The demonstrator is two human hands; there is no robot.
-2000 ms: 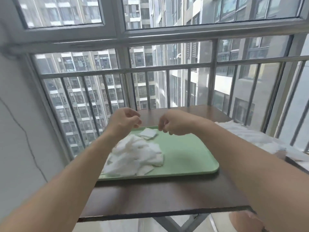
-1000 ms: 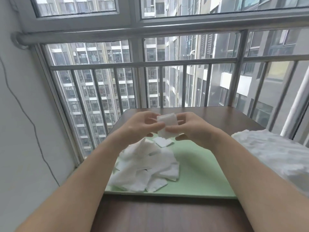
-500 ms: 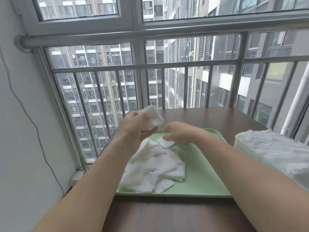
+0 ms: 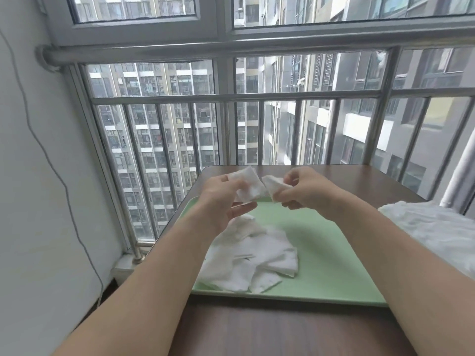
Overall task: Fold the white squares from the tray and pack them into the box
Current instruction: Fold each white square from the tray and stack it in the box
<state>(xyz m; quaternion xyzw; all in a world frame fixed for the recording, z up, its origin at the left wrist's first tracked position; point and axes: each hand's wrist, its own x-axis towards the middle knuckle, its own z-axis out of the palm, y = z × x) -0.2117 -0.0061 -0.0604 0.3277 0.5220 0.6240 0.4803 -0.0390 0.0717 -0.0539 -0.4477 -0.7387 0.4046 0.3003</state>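
Left hand [image 4: 226, 201] is raised over the far end of the pale green plastic tray [image 4: 329, 258], thumb and fingers pinching one small white fabric square [image 4: 248, 187]. Right hand [image 4: 305, 191] is just beside it, fingers curled round a second crumpled white square [image 4: 275, 186]; the two pieces nearly touch. We cannot tell whether either is folded yet.

On the left half of the tray we note a loose heap of unfolded white squares [image 4: 254, 258], several overlapping, so we judge much of the folding is left.

At the right edge of the dark brown wooden table [image 4: 257, 330] lies a white rumpled mass [image 4: 431, 227]. We take it to be the box with packed pieces, though its walls are not visible.

Estimate: task partly done, two squares in hand, heap remaining
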